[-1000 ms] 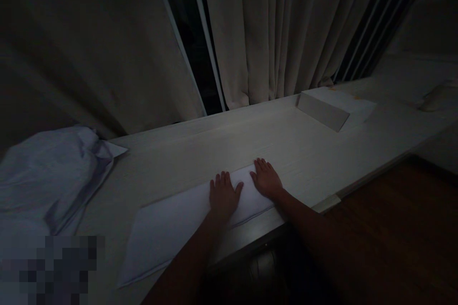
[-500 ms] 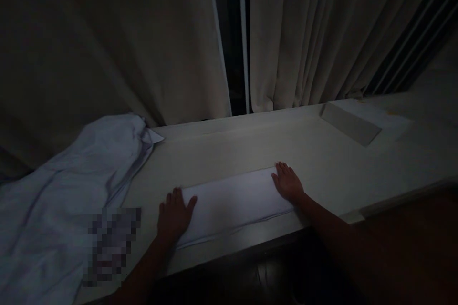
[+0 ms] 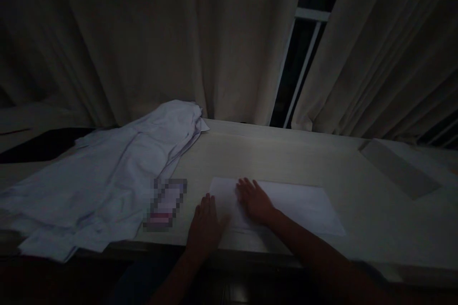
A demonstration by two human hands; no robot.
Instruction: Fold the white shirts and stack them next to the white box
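While flat on white cloth (image 3: 302, 200), right hand (image 3: 255, 204) with grip unclenched; left hand (image 3: 205, 228), at cloth's left end, likewise.

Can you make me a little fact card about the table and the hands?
Cloth: white cloth, lying flat on the table
Left hand: at the cloth's left end
Right hand: on the cloth
Far left: rumpled white fabric heap
Far right: pale boxy thing
Behind: curtains with a dark gap
Light: dim
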